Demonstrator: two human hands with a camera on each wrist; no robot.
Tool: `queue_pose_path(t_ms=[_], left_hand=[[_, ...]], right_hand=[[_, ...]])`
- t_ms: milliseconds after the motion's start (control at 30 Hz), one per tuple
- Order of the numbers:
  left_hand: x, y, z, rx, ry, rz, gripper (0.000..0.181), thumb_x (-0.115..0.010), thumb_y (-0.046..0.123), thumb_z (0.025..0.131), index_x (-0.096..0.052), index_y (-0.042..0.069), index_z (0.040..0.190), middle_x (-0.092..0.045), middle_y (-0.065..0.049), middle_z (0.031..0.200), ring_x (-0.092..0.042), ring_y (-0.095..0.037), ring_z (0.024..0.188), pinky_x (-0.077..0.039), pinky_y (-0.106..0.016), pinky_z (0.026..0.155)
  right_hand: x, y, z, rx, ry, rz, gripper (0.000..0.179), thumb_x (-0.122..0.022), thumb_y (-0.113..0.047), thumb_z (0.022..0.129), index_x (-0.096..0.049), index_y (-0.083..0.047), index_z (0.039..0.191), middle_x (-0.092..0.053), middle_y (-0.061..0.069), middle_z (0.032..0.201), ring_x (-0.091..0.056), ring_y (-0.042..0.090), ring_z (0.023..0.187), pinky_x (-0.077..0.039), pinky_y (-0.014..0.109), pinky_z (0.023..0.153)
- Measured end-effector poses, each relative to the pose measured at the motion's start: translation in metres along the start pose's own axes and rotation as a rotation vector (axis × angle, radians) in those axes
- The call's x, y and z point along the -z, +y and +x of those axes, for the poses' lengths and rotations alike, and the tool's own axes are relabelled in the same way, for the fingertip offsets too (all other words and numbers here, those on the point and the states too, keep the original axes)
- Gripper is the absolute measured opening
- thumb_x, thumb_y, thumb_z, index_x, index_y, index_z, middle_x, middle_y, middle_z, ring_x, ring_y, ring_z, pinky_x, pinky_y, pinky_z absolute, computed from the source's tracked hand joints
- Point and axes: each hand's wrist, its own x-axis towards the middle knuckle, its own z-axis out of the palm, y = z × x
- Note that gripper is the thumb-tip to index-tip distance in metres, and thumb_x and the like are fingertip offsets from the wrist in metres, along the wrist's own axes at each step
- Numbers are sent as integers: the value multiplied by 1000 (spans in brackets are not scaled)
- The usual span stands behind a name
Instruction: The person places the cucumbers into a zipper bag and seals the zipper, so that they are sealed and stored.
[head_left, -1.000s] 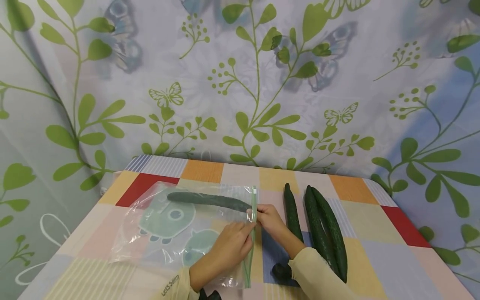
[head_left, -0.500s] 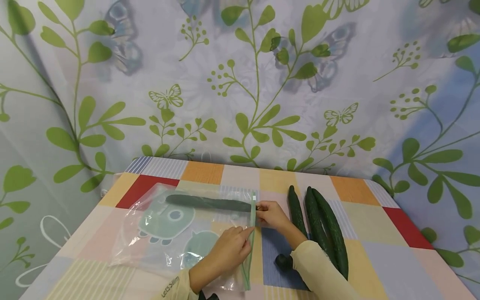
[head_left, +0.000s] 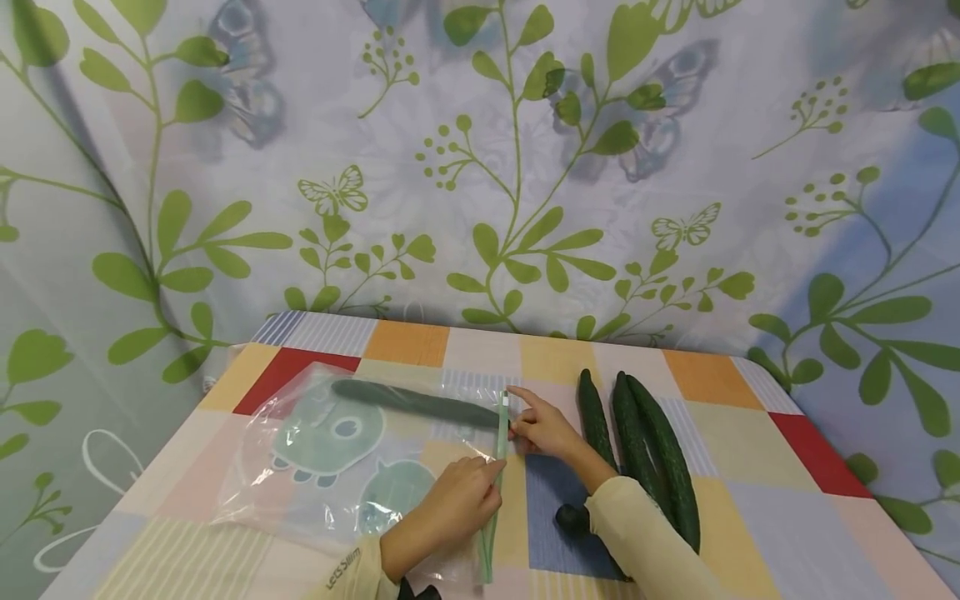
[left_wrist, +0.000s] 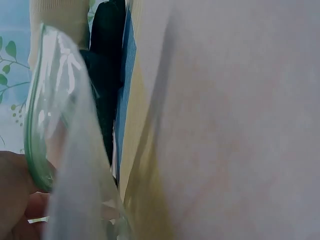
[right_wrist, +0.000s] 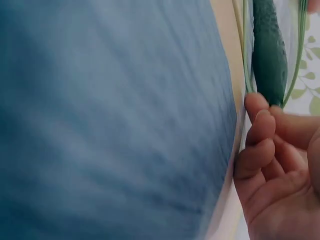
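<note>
A clear zip bag [head_left: 300,508] with pale green cartoon prints lies flat, its green-edged mouth facing right. One cucumber [head_left: 420,402] lies along the upper part inside, its right end at the mouth. My left hand [head_left: 459,504] grips the mouth's near edge; in the left wrist view the green zip strip [left_wrist: 31,130] bows up above the fingers. My right hand [head_left: 546,429] is at the mouth's far part, thumb and fingertips pinching the cucumber's end [right_wrist: 270,82], with the index finger stretched toward the strip's top. The bag's edges stand apart around that end.
Several more cucumbers [head_left: 637,442] lie lengthwise to the right, partly under the right sleeve [head_left: 645,533]. A dark round object [head_left: 572,520] sits beside that sleeve. A patchwork cloth [head_left: 787,533] covers the table, and a leaf-print curtain [head_left: 465,167] hangs behind.
The cucumber's right end has gone in to the bag's mouth. My right index finger has lifted toward the strip's top, and the bag's mouth has shifted slightly left.
</note>
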Motion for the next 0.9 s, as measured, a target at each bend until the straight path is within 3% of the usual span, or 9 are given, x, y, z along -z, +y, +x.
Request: queue_pose_path(t_ms=[200, 400, 667, 900], left_hand=[[2, 0, -1, -4, -19, -9, 35, -52, 11, 78, -63, 0, 110, -65, -4, 84, -57, -16, 74, -44, -26, 65], [2, -2, -1, -7, -32, 4, 35, -52, 11, 79, -63, 0, 110, -62, -2, 78, -52, -12, 69, -43, -24, 64], [0, -5, 0, -3, -41, 2, 34, -53, 11, 79, -63, 1, 109, -57, 0, 72, -47, -8, 64, -41, -22, 63], [-1, -6, -1, -20, -20, 16, 32, -52, 12, 79, -64, 1, 107, -56, 0, 71, -48, -11, 64, -39, -22, 60]], right_hand=[[8, -3, 7, 28, -143, -78, 60, -46, -1, 90, -21, -7, 145, -64, 14, 81, -42, 12, 48, -40, 26, 50], [12, -5, 14, 71, -210, -147, 60, -46, 0, 89, -21, -3, 144, -65, 18, 81, -44, 12, 52, -40, 26, 52], [17, -10, 19, 20, -277, -188, 64, -45, -2, 90, -15, -9, 146, -63, 12, 74, -35, 9, 45, -33, 23, 45], [18, -10, 22, -16, -297, -154, 58, -43, -2, 89, -22, -7, 143, -62, 14, 75, -34, 10, 46, -32, 24, 45]])
